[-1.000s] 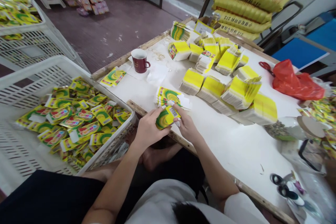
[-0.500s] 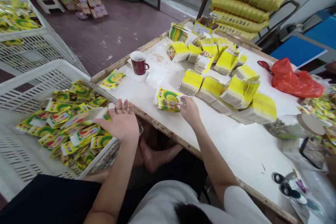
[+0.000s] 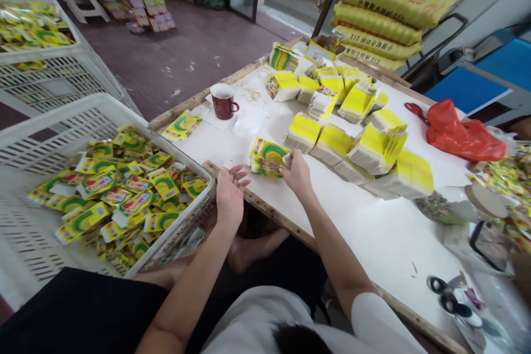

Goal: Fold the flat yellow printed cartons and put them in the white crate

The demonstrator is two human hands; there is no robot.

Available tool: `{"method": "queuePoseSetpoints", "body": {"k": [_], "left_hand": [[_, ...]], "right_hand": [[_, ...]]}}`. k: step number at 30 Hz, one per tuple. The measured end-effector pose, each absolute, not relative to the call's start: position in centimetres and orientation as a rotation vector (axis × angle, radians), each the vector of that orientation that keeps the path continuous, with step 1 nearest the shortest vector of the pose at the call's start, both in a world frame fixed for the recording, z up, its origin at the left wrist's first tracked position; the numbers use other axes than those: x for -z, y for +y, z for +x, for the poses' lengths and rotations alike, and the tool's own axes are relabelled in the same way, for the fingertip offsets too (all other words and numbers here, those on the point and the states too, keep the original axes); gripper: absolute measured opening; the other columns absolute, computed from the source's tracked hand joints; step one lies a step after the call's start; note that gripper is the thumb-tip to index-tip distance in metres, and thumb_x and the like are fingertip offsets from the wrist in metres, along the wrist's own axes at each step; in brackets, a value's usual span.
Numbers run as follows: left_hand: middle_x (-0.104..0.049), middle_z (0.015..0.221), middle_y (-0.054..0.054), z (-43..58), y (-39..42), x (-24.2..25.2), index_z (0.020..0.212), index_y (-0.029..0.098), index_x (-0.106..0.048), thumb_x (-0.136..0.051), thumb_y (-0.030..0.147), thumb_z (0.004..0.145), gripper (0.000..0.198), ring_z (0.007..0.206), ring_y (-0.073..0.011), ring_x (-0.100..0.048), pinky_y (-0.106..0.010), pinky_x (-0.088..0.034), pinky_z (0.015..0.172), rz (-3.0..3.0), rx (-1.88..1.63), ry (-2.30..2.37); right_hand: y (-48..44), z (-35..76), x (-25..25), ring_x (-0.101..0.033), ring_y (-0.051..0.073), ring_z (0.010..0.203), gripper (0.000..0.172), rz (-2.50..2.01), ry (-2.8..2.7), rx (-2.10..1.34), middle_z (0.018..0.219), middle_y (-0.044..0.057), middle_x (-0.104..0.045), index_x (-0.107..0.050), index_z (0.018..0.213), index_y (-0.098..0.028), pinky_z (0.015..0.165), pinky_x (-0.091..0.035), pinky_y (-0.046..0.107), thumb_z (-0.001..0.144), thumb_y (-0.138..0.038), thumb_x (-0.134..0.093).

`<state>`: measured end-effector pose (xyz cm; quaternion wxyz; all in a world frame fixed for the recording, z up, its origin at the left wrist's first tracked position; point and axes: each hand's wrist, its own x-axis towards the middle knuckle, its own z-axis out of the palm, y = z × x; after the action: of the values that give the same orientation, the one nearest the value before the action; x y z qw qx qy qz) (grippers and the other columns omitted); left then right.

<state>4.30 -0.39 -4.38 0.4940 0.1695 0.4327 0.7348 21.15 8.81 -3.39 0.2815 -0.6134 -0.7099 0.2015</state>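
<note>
My right hand (image 3: 296, 173) rests on the white table (image 3: 373, 232) with its fingertips pinched on the right edge of a small stack of green-and-yellow packets (image 3: 267, 157). Just left of that stack, at the table's wooden front edge, my left hand (image 3: 230, 194) hovers with its fingers spread and nothing in them. A white slotted crate (image 3: 74, 121) to the left holds several loose green-and-yellow packets (image 3: 124, 193).
Stacks of yellow-topped flat packets (image 3: 357, 138) fill the table's middle and back. A dark red mug (image 3: 224, 101), a red plastic bag (image 3: 462, 133), red scissors (image 3: 415, 109) and black-handled scissors (image 3: 452, 298) lie around. Yellow sacks (image 3: 381, 11) are piled behind. A second crate (image 3: 37, 66) stands far left.
The packet both hands held a second ago left my left hand over the crate. That hand has come back empty to the table edge. My right hand reached the stack.
</note>
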Motion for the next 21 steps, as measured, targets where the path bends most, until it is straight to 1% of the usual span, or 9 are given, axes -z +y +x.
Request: {"method": "queuePoseSetpoints", "body": {"k": [2, 5, 8, 10, 12, 16, 18, 19, 21], "left_hand": [[-0.067, 0.115, -0.009, 4.9, -0.4, 4.7, 0.1, 0.023, -0.051, -0.059, 0.065, 0.085, 0.045, 0.099, -0.0159, -0.068, -0.03, -0.056, 0.082, 0.38, -1.806, 1.043], [-0.068, 0.113, -0.008, 6.0, -0.7, 4.5, 0.101, 0.023, -0.055, -0.069, 0.068, 0.075, 0.054, 0.105, -0.019, -0.067, -0.033, -0.056, 0.087, 0.415, -1.841, 0.972], [-0.071, 0.1, -0.008, 6.6, -1.3, 3.6, 0.095, 0.02, -0.062, -0.073, 0.071, 0.07, 0.057, 0.098, -0.0238, -0.07, -0.034, -0.058, 0.079, 0.421, -1.828, 0.853], [-0.07, 0.088, -0.007, 6.6, -1.6, 2.8, 0.09, 0.019, -0.065, -0.07, 0.071, 0.072, 0.056, 0.088, -0.0239, -0.071, -0.033, -0.059, 0.071, 0.364, -1.877, 0.806], [-0.065, 0.078, -0.004, 6.4, -1.7, 2.3, 0.088, 0.018, -0.065, -0.066, 0.072, 0.077, 0.055, 0.076, -0.0199, -0.068, -0.03, -0.058, 0.066, 0.31, -1.958, 0.772], [-0.05, 0.065, 0.004, 5.9, -1.6, 2.4, 0.079, 0.019, -0.058, -0.065, 0.074, 0.076, 0.055, 0.056, -0.0098, -0.052, -0.021, -0.051, 0.057, 0.303, -2.009, 0.777], [-0.049, 0.065, 0.005, 5.8, -1.6, 2.8, 0.076, 0.02, -0.055, -0.068, 0.074, 0.073, 0.056, 0.056, -0.0089, -0.05, -0.02, -0.05, 0.058, 0.385, -1.974, 0.822], [-0.052, 0.068, 0.004, 5.8, -1.6, 3.1, 0.078, 0.02, -0.056, -0.071, 0.075, 0.07, 0.057, 0.06, -0.0093, -0.053, -0.02, -0.051, 0.061, 0.449, -1.947, 0.836], [-0.062, 0.081, 0.002, 5.7, -1.7, 3.3, 0.087, 0.02, -0.061, -0.081, 0.071, 0.061, 0.06, 0.072, -0.012, -0.061, -0.023, -0.054, 0.071, 0.588, -1.894, 0.859]], "right_hand": [[7.6, 21.0, 2.7, -0.056, 0.019, 0.071, 0.031, -1.571, -1.833, -0.637, 0.08, -0.001, -0.057, -0.039, 0.09, -0.025, 0.068, -0.047, 0.034, 0.073, -0.02, -0.064], [4.6, 20.1, 2.0, -0.056, 0.016, 0.066, 0.032, -1.296, -1.714, -1.017, 0.079, -0.002, -0.057, -0.041, 0.092, -0.025, 0.061, -0.045, 0.03, 0.072, -0.024, -0.066], [1.0, 18.5, 2.1, -0.055, 0.013, 0.065, 0.032, -1.093, -1.668, -1.428, 0.084, -0.002, -0.059, -0.047, 0.093, -0.025, 0.059, -0.044, 0.027, 0.072, -0.026, -0.071], [-1.1, 17.6, 2.4, -0.055, 0.013, 0.067, 0.035, -1.042, -1.579, -1.554, 0.084, -0.003, -0.059, -0.047, 0.095, -0.025, 0.061, -0.044, 0.026, 0.072, -0.028, -0.074], [-2.4, 16.9, 2.6, -0.053, 0.013, 0.07, 0.036, -1.04, -1.548, -1.55, 0.084, -0.003, -0.057, -0.048, 0.097, -0.024, 0.064, -0.044, 0.027, 0.073, -0.029, -0.075], [-3.0, 16.5, 2.8, -0.05, 0.013, 0.073, 0.036, -1.023, -1.646, -1.478, 0.082, -0.004, -0.053, -0.05, 0.096, -0.024, 0.069, -0.044, 0.027, 0.074, -0.031, -0.078], [-2.2, 17.0, 2.9, -0.05, 0.013, 0.071, 0.04, -0.988, -1.661, -1.496, 0.08, -0.005, -0.053, -0.051, 0.098, -0.024, 0.066, -0.044, 0.027, 0.072, -0.034, -0.08], [-1.7, 17.4, 2.9, -0.051, 0.013, 0.07, 0.041, -0.994, -1.646, -1.479, 0.079, -0.005, -0.054, -0.052, 0.099, -0.024, 0.065, -0.044, 0.026, 0.072, -0.035, -0.08], [-0.5, 18.3, 2.8, -0.053, 0.013, 0.069, 0.035, -1.037, -1.568, -1.384, 0.078, -0.004, -0.057, -0.055, 0.097, -0.024, 0.065, -0.045, 0.027, 0.074, -0.037, -0.078]]}}
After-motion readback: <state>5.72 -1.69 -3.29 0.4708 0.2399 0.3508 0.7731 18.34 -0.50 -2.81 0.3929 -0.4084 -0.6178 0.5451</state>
